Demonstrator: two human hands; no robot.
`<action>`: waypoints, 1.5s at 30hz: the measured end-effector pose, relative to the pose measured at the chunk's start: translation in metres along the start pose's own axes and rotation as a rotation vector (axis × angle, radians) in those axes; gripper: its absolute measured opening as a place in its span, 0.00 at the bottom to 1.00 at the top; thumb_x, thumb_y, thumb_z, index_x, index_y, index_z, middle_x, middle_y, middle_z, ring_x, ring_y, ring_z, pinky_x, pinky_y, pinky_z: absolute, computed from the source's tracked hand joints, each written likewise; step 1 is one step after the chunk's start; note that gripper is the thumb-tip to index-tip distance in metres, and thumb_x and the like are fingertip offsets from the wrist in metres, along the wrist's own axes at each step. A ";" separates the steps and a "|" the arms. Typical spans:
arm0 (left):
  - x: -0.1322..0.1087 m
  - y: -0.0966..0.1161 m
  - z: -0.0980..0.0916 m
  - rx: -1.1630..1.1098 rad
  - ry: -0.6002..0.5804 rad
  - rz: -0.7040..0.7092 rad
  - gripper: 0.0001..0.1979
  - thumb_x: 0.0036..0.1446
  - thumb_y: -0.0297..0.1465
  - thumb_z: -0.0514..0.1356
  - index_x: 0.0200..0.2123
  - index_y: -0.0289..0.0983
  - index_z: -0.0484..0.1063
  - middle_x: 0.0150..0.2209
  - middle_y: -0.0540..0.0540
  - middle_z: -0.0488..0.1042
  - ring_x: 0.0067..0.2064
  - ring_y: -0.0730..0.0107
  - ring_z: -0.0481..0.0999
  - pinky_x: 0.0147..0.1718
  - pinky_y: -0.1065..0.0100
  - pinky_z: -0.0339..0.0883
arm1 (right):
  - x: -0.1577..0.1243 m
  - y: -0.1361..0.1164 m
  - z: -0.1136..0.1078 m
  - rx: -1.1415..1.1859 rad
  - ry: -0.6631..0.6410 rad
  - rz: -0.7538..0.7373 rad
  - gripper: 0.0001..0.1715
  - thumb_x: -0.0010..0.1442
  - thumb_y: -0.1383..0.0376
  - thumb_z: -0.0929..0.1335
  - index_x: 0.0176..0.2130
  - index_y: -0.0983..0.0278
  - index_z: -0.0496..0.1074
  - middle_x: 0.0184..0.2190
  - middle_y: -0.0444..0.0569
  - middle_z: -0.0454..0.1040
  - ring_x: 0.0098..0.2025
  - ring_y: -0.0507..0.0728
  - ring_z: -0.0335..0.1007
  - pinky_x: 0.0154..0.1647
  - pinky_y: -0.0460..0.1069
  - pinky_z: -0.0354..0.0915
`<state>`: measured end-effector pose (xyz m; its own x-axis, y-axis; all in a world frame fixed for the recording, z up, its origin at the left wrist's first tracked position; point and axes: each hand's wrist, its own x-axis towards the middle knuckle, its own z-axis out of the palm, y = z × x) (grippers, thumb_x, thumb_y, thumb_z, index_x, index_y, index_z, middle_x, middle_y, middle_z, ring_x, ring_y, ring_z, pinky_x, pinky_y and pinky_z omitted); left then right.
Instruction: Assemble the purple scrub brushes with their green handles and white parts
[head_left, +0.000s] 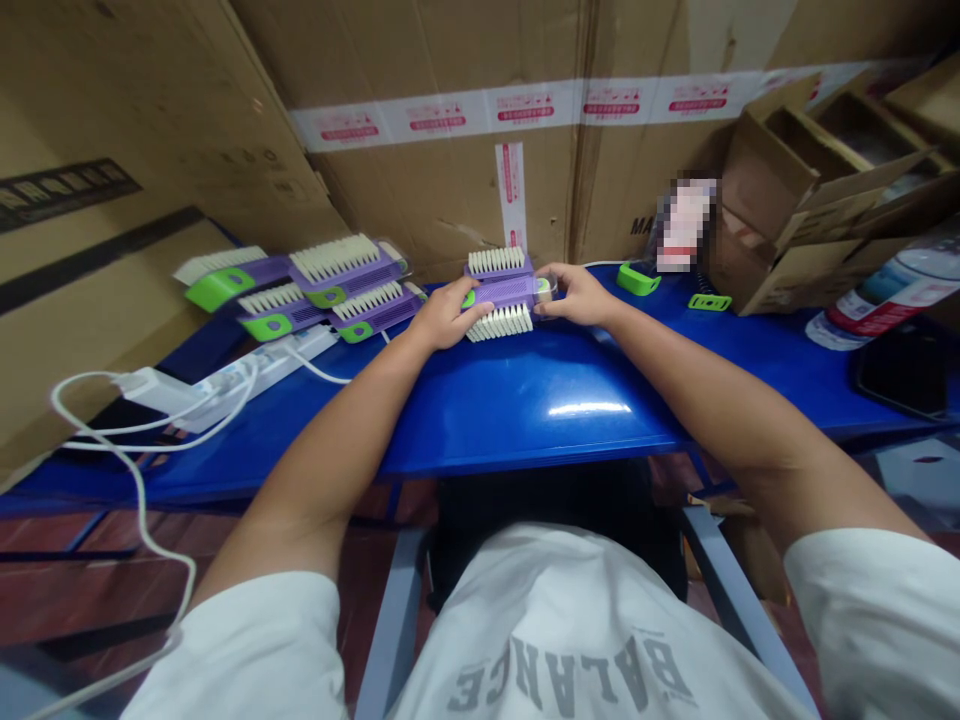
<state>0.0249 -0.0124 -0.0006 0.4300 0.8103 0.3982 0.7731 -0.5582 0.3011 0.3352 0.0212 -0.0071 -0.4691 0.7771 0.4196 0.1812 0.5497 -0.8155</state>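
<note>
A purple brush with white bristles on both sides [501, 292] lies on the blue table [525, 400], held at both ends. My left hand [444, 315] grips its left end, where a green cap shows. My right hand [576, 294] pinches its right end, where a clear piece sits. Both hands have fingers curled round the brush. To the left, several more purple brushes with green caps [330, 285] lie in a loose pile on the table.
Cardboard boxes wall in the back and left. A white power strip and charger with cables [217, 385] lie at the left. Loose green caps [639, 278] sit right of the brush. Open cartons [810, 200], a plastic bottle [892, 290] and a dark phone [904, 370] are at the right.
</note>
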 end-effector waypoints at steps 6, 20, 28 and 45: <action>0.001 -0.004 0.002 -0.015 0.018 0.005 0.35 0.73 0.58 0.56 0.62 0.34 0.77 0.61 0.30 0.85 0.60 0.37 0.85 0.62 0.46 0.78 | 0.001 -0.002 0.001 0.025 0.031 0.048 0.30 0.43 0.59 0.83 0.45 0.61 0.77 0.36 0.45 0.78 0.41 0.61 0.75 0.49 0.59 0.77; 0.001 -0.001 -0.001 -0.031 0.002 -0.004 0.38 0.70 0.60 0.55 0.62 0.34 0.78 0.61 0.30 0.85 0.61 0.37 0.85 0.63 0.45 0.77 | -0.001 -0.002 0.002 0.018 0.010 0.089 0.31 0.43 0.60 0.85 0.46 0.60 0.77 0.37 0.45 0.78 0.42 0.63 0.77 0.51 0.63 0.81; 0.000 -0.002 -0.002 -0.024 -0.008 0.007 0.38 0.71 0.61 0.55 0.62 0.34 0.77 0.61 0.29 0.85 0.61 0.37 0.85 0.64 0.45 0.77 | -0.002 0.000 0.002 0.041 -0.021 0.081 0.34 0.43 0.54 0.85 0.46 0.60 0.75 0.38 0.46 0.78 0.42 0.61 0.75 0.53 0.63 0.79; 0.000 -0.002 -0.004 -0.027 -0.016 0.011 0.36 0.71 0.60 0.56 0.60 0.35 0.78 0.58 0.32 0.85 0.58 0.39 0.84 0.61 0.47 0.77 | -0.003 -0.009 0.000 0.038 -0.051 0.085 0.30 0.43 0.56 0.85 0.43 0.61 0.79 0.36 0.46 0.79 0.41 0.61 0.76 0.51 0.61 0.77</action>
<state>0.0209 -0.0119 0.0024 0.4465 0.8065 0.3875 0.7551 -0.5720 0.3204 0.3347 0.0141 -0.0012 -0.4971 0.8034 0.3278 0.1901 0.4695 -0.8622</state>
